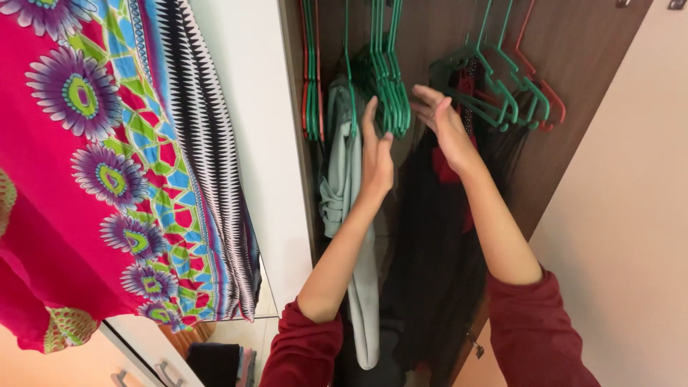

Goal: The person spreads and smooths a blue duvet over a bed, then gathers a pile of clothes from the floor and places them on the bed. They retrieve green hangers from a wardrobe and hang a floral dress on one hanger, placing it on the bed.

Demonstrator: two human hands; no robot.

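At the bottom of the frame, two dark red sleeves [304,351] are pushed up on the arms. The cloth looks soft and thick.

Both arms reach up into a dark brown wooden wardrobe [573,64]. The left hand [375,154] is in the middle of the frame. Its fingers are straight and open, holding nothing, and they touch a bunch of green hangers [387,79]. The right hand [444,122] is just beside it, a bit to the right. It is open too, with flat fingers near the same bunch, and it grips nothing.

The green hangers are thin, smooth plastic with bent hooks. They hang close together in the upper middle of the frame. More green hangers [494,89] hang to the right, with a few red hangers [548,97] among them.

A pale grey-green garment [344,193] hangs down left of the left hand. It looks soft and wrinkled. Black clothes [430,258] hang below the right hand.

On the left side of the frame hangs a big bright pink cloth [93,179] with purple flowers and zigzag stripes.
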